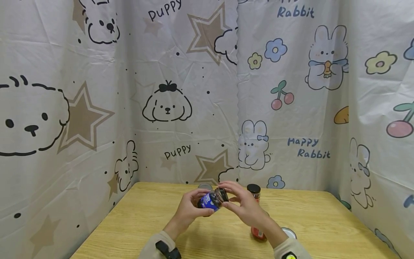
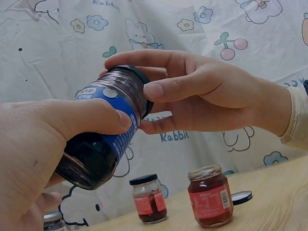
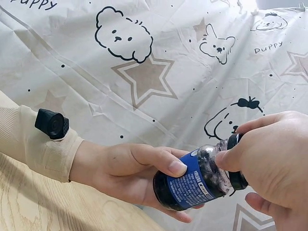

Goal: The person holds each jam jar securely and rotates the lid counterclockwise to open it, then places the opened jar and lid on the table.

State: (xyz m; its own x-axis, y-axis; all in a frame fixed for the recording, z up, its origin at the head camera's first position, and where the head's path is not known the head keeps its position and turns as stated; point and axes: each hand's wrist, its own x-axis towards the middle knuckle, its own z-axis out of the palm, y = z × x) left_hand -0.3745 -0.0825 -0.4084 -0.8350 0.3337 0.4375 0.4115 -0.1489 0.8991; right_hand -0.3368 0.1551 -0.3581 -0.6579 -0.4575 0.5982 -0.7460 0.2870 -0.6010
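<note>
Above the table, my left hand (image 1: 185, 210) grips a glass jar (image 1: 209, 201) with a blue label and dark contents. The jar is tilted, its top toward the right. At that top, my right hand (image 1: 247, 207) pinches the black lid (image 3: 236, 179) between thumb and fingers. The right wrist view shows the lid sitting at the jar's mouth; whether it is screwed tight I cannot tell. My left thumb (image 2: 103, 115) lies across the blue label.
On the wooden table (image 1: 136, 223) stands a lidless jar (image 2: 210, 199) with a red label, beside a loose lid (image 2: 241, 197). Another red-labelled jar (image 2: 148, 199) wears a black lid. A grey-lidded jar (image 2: 54, 221) is partly hidden. Printed curtains (image 1: 181, 144) enclose the table.
</note>
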